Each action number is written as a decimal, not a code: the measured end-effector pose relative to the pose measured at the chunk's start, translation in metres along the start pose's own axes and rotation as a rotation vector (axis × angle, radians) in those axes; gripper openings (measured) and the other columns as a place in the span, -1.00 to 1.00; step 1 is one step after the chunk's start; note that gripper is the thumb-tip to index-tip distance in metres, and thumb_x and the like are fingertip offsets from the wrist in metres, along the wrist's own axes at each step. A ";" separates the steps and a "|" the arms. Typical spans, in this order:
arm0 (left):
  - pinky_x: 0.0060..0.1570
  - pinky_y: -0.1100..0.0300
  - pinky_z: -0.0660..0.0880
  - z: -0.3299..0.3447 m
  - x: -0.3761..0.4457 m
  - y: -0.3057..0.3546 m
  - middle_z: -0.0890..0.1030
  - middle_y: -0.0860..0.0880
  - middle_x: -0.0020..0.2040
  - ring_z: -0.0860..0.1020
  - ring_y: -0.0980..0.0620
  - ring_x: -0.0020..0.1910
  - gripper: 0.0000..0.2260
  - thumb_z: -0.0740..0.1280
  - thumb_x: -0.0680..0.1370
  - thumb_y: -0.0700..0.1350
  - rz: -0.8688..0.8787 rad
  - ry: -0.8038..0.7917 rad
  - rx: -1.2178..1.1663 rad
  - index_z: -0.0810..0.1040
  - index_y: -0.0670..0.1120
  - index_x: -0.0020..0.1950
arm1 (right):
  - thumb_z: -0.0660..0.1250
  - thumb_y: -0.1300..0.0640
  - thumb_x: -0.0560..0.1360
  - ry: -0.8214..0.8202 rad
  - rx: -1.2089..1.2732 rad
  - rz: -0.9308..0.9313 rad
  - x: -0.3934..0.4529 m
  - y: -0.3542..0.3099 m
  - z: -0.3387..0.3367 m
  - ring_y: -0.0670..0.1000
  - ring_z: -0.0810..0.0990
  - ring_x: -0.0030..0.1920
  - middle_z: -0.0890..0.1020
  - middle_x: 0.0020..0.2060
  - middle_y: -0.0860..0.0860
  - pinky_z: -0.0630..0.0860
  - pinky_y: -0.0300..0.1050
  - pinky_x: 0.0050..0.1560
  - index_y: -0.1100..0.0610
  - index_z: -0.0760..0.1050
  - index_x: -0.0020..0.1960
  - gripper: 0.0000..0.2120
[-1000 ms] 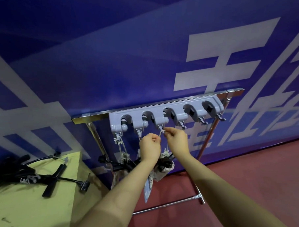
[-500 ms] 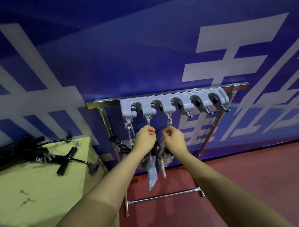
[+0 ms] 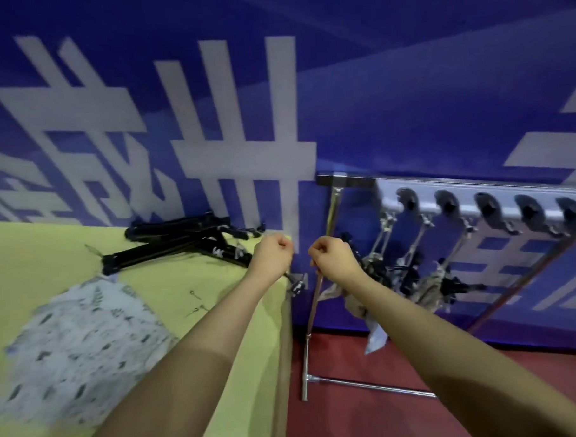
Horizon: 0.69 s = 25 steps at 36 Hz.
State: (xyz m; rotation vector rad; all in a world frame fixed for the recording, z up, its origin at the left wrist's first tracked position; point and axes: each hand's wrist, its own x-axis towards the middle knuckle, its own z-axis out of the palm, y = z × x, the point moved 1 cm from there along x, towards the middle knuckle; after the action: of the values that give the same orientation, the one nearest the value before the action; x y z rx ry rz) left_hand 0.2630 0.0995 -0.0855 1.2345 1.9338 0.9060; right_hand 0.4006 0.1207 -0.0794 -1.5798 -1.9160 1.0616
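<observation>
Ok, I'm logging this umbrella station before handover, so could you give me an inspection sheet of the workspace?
Surface: yellow-green table, with small dark pins lying on it.
Job's things: grey plastic five-slot holder on a chrome rack; folded umbrellas hang by cords from three of its hooks.
Clutter: pile of black rod-shaped items and a white patterned fabric on the table.
Grippers: left hand and right hand both curled, nothing seen in them, between table and rack.
Cables: nothing seen.
Surroundings: blue banner wall with white characters; red floor.
</observation>
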 end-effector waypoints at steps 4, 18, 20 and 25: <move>-0.10 0.04 0.53 -0.060 -0.009 -0.050 0.65 -0.27 -0.12 0.63 -0.22 -0.11 -0.81 0.25 0.54 -0.22 -0.069 0.038 0.004 0.48 -0.06 -0.28 | 0.18 0.24 0.53 -0.104 -0.012 -0.041 0.000 -0.042 0.063 0.05 0.57 -0.37 0.63 -0.24 0.14 0.50 -0.19 -0.33 0.18 0.52 -0.17 -0.82; -0.11 0.13 0.46 -0.188 -0.051 -0.203 0.52 -0.04 -0.15 0.50 -0.04 -0.12 -0.87 0.20 0.55 -0.25 -0.286 0.081 0.071 0.54 -0.12 -0.07 | 0.24 0.33 0.46 -0.456 -0.102 -0.160 -0.018 -0.098 0.253 0.06 0.58 -0.22 0.63 -0.18 0.11 0.50 -0.13 -0.19 0.21 0.61 -0.04 -0.81; -0.08 0.13 0.45 -0.191 -0.054 -0.222 0.53 -0.06 -0.12 0.49 -0.06 -0.10 -0.89 0.21 0.54 -0.27 -0.312 0.035 0.125 0.52 -0.14 -0.09 | 0.26 0.33 0.45 -0.509 -0.184 -0.180 -0.018 -0.096 0.272 0.09 0.60 -0.07 0.66 -0.06 0.12 0.49 -0.14 -0.08 0.18 0.62 0.03 -0.77; 0.02 0.20 0.45 -0.193 -0.055 -0.254 0.61 -0.11 0.01 0.56 -0.08 0.04 -0.89 0.29 0.53 -0.21 -0.337 -0.063 0.227 0.57 -0.14 0.02 | 0.28 0.29 0.40 -0.627 -0.364 -0.196 -0.018 -0.088 0.312 0.16 0.56 0.11 0.59 0.08 0.14 0.50 -0.08 0.00 0.14 0.55 0.19 -0.63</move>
State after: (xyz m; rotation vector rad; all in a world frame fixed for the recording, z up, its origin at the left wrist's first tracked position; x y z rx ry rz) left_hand 0.0047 -0.0696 -0.1820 1.0001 2.1532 0.4806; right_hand 0.1188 0.0110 -0.1987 -1.2732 -2.7489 1.2785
